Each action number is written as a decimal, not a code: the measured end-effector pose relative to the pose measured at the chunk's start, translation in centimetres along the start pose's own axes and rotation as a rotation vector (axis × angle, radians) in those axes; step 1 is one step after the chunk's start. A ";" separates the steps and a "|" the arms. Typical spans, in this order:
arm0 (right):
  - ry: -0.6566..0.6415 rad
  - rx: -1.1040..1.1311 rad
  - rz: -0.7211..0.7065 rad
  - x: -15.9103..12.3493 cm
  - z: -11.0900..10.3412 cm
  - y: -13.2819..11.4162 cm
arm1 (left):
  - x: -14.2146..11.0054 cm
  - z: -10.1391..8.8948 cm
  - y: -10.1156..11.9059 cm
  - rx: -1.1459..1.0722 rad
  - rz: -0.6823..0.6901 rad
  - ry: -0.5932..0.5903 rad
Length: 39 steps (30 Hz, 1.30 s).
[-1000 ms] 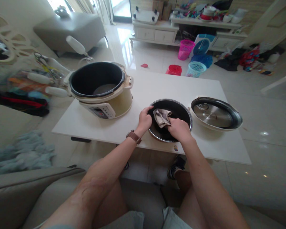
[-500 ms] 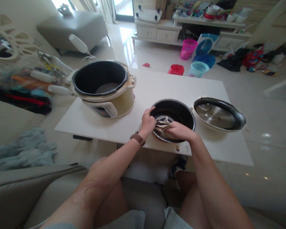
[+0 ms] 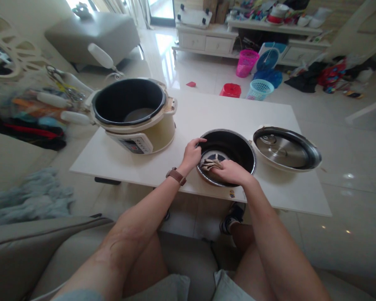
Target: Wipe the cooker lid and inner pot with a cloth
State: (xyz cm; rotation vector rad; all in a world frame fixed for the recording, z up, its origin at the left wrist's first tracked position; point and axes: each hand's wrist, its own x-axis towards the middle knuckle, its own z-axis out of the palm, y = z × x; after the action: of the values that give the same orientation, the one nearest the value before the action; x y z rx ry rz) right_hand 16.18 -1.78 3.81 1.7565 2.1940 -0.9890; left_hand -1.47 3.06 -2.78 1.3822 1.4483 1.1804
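A dark inner pot (image 3: 238,146) with a shiny rim sits near the front edge of the white table. My left hand (image 3: 192,154) grips its left rim, fingers over the edge. Inside the pot, my right hand (image 3: 232,170) is closed on a crumpled brownish cloth (image 3: 211,164), held against the left part of the pot's inside. To the left stands the pressure cooker body (image 3: 163,136), open at the top, its control panel facing me. The cooker's lid (image 3: 285,152) lies with its metal inside up, right of the pot.
The white table (image 3: 200,113) ends close to my knees. Past its far edge, a red bin (image 3: 231,90), a light-blue basket (image 3: 260,90) and a pink basket (image 3: 247,63) stand on the floor. A white-handled rack (image 3: 78,117) is at the left.
My right hand and the cloth have shifted slightly left inside the pot. My left hand stays on the rim, its wrist a little further left. The whole view has shifted slightly.
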 end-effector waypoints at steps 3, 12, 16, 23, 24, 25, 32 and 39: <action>0.009 -0.022 0.019 0.1 0.2 -0.2 | -0.2 0.2 -0.1 -0.014 -0.009 0.005; 0.295 -0.006 0.117 -0.7 -1.5 1.7 | -1.9 1.2 0.3 0.045 -0.035 0.178; 0.461 -0.138 0.192 -0.8 -1.5 1.5 | -2.3 1.5 0.3 0.079 -0.047 0.210; 0.078 -0.255 0.148 0.7 0.1 0.8 | -2.4 1.6 0.1 0.062 -0.043 0.211; 0.035 -0.240 0.144 0.8 0.2 0.8 | -2.5 1.6 0.1 0.061 -0.037 0.208; 0.003 -0.216 0.132 0.9 0.3 0.8 | -2.6 1.6 0.2 0.063 -0.033 0.205; 0.001 0.119 -0.074 0.4 -0.5 1.0 | -2.2 1.3 0.0 -0.006 -0.058 0.175; 0.094 0.128 -0.079 0.6 0.2 1.1 | 0.8 0.3 -0.2 -0.142 -0.185 0.033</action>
State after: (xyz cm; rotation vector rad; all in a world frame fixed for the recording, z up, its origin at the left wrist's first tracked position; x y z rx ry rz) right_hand 16.96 -1.34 2.95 1.8177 2.3218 -1.1100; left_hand -1.32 3.84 -2.98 1.1130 1.4517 1.1670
